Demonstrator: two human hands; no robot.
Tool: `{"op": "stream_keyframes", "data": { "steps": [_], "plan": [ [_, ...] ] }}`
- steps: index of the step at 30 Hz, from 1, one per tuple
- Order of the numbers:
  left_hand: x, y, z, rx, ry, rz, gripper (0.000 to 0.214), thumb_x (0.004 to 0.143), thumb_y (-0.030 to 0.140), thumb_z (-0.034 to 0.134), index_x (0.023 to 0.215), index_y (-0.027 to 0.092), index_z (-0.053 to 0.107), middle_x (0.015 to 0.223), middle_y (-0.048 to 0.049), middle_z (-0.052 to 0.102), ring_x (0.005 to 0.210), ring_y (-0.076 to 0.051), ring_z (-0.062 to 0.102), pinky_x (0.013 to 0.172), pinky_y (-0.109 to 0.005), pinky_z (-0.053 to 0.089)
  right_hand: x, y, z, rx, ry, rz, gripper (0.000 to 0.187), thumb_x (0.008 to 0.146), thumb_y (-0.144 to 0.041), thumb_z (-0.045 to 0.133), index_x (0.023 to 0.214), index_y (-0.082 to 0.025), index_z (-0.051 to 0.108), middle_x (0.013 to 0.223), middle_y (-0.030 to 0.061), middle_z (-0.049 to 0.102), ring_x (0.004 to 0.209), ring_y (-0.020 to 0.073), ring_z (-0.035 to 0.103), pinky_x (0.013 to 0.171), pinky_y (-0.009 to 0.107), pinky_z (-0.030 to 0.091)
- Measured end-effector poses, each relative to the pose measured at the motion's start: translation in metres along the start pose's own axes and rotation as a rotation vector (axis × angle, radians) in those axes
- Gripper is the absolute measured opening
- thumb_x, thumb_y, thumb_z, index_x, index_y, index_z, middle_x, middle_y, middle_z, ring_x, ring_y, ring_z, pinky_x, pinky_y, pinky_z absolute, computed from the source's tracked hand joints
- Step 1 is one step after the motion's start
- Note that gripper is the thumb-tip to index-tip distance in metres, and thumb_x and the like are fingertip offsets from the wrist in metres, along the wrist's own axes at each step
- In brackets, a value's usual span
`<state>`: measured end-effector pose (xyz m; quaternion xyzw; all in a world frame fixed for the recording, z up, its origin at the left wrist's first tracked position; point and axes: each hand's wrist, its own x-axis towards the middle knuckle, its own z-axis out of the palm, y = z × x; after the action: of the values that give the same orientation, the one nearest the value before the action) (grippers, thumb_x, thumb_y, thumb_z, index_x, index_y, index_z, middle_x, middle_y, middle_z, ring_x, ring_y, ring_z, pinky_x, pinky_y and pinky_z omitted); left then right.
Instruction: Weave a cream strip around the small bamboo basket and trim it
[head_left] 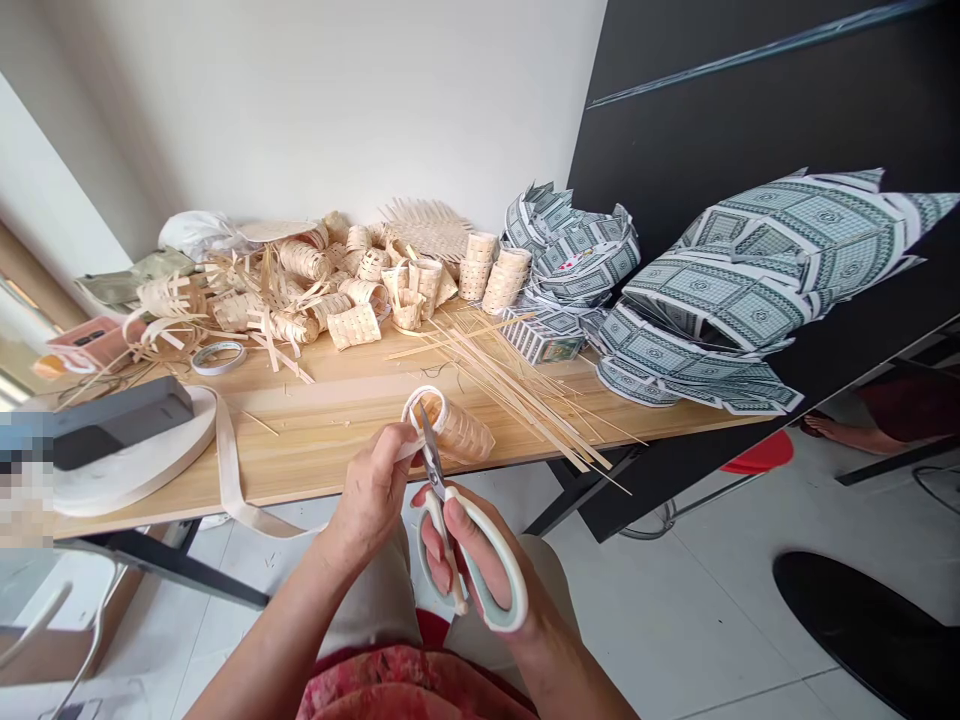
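My left hand (373, 497) is closed, pinching the white rim band of a small woven bamboo basket (459, 428) held just in front of the table edge. My right hand (480, 560) grips white-handled scissors (450, 530), fingers through the loops. The blades point up and touch the basket's white rim beside my left thumb. A white band strip trails from the basket area to the left, down off the table.
The wooden table (337, 410) carries a heap of small woven baskets (352, 290), loose bamboo strips (517, 385), a tape roll (218, 356), a coil of white band (135, 460) and a dark box (120, 415). Folded patterned card pieces (712, 300) lie at the right. A person's foot (847, 432) shows far right.
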<state>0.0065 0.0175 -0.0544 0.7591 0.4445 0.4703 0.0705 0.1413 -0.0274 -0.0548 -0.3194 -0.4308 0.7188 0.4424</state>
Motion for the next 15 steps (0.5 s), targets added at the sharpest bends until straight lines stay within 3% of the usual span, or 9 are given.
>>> {"op": "stream_keyframes", "data": {
  "steps": [10,15],
  "plan": [
    [-0.001,-0.001,0.000,-0.120,-0.015,-0.152,0.009,0.085,0.017,0.038,0.090,0.021,0.046,0.077,-0.0005,0.064,0.068,-0.012,0.063,0.061,-0.023,0.049,0.002,0.007,0.001,0.012,0.019,0.046,0.045,0.067,-0.062,0.061,0.079,-0.020,0.055,0.052,-0.0066,0.043,0.033,0.0032,0.031,0.033,0.019,0.021],
    [-0.001,-0.012,0.002,-0.343,-0.006,-0.296,0.008,0.087,0.024,0.038,0.093,0.022,0.043,0.080,-0.0021,0.066,0.074,-0.015,0.067,0.068,-0.029,0.053,-0.016,-0.009,-0.015,-0.135,0.047,0.110,0.046,0.065,-0.053,0.066,0.095,-0.019,0.055,0.051,-0.0072,0.044,0.036,0.0050,0.034,0.035,0.018,0.023]
  ]
}}
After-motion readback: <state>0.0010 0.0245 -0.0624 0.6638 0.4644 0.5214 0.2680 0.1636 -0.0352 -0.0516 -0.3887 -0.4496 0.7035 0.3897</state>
